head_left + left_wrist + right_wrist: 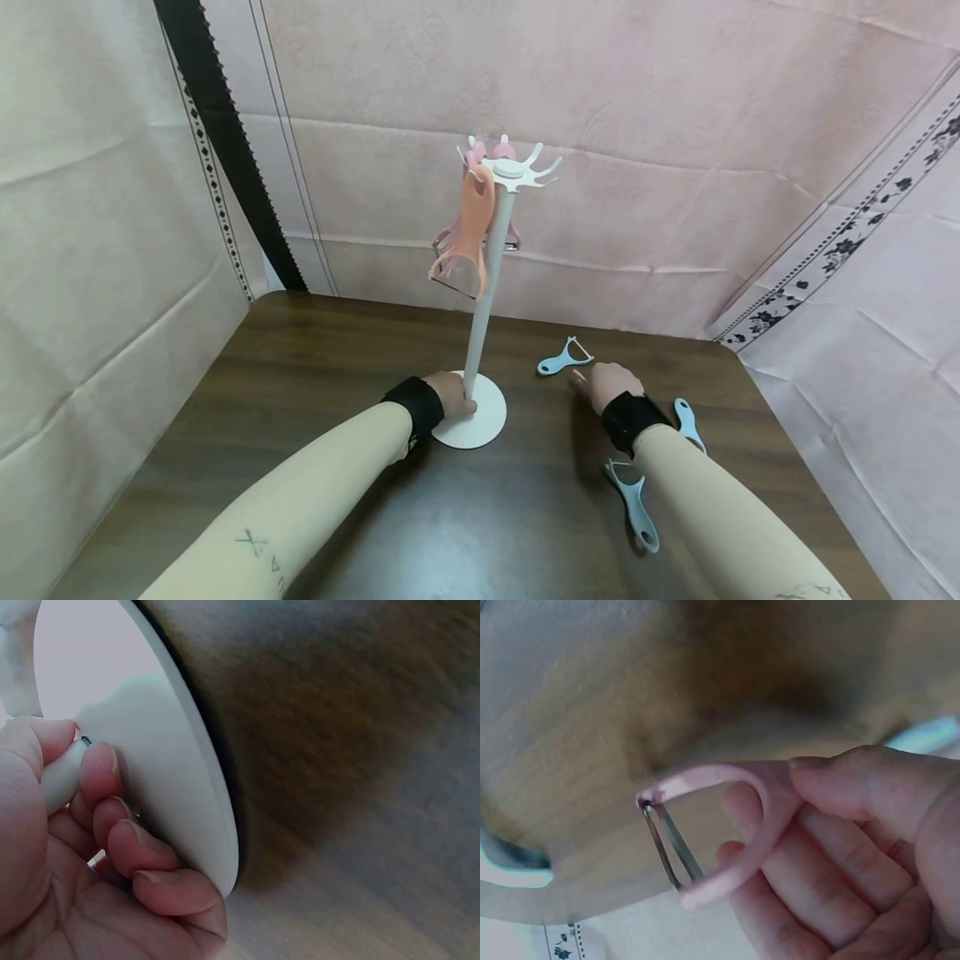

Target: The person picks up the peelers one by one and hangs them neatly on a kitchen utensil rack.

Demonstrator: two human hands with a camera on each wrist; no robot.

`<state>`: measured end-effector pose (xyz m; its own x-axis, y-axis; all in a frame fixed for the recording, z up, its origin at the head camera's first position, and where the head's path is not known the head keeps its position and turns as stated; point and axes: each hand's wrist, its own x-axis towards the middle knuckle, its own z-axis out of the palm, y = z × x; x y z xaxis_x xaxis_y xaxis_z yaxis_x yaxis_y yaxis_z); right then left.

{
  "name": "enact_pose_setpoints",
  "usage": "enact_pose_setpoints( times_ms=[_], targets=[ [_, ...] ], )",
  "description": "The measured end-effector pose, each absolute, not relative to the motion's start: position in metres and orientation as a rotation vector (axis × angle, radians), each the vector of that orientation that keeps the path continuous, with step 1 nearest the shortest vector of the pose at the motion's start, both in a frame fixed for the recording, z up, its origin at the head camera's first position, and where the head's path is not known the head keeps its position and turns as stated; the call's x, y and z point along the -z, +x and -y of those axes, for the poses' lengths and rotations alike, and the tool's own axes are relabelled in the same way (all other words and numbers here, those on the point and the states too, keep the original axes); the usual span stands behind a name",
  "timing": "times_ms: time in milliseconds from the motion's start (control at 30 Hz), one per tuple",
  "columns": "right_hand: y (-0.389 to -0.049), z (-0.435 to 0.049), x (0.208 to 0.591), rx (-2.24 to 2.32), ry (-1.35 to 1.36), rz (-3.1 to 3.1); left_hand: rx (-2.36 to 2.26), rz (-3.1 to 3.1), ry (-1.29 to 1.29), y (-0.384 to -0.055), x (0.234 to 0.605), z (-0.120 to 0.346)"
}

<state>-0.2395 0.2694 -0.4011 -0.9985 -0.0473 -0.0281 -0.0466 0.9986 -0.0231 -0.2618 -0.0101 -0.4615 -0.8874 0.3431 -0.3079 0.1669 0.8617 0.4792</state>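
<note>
My left hand (pixel 450 395) grips the pole of a white stand (pixel 487 292), low down by its round base (pixel 165 727). At the top of the stand are curved hooks (pixel 543 167). A peach peeler (pixel 476 217) hangs there, blade end down, with pink peelers (pixel 448 237) partly hidden behind it. To the right of the stand, my right hand (pixel 611 387) is over the table. In the right wrist view it pinches a pink peeler (pixel 761 795) between thumb and fingers, its blade pointing away from the palm; most of the handle is hidden.
Light blue peelers lie on the wooden table (pixel 337 358): one (pixel 555 363) just beyond my right hand, another (pixel 636 508) nearer me, and a third (pixel 686 421) partly behind my right forearm. Pale cloth (pixel 637 125) hangs around the back and sides.
</note>
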Motion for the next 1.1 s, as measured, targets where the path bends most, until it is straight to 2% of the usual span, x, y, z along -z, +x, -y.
enact_pose_setpoints(
  times_ms=[133, 333, 600, 800, 1100],
  targets=[
    [-0.239, -0.273, 0.379, 0.199, -0.212, -3.194, -0.618, -2.639, 0.383, -0.263, 0.465, 0.012],
    [-0.252, -0.267, 0.322, 0.559, -0.400, -3.258, -0.593, -2.649, 0.382, -0.264, 0.468, 0.016],
    [-0.254, -0.245, 0.249, 1.034, -0.474, -3.246, -0.574, -2.686, 0.401, -0.257, 0.458, 0.014],
    [-0.237, -0.213, 0.217, 1.328, -0.618, -3.211, -0.565, -2.687, 0.409, -0.258, 0.461, 0.010],
    [-0.226, -0.171, 0.177, 1.452, -0.786, -3.203, -0.531, -2.693, 0.380, -0.271, 0.480, 0.006]
  ],
)
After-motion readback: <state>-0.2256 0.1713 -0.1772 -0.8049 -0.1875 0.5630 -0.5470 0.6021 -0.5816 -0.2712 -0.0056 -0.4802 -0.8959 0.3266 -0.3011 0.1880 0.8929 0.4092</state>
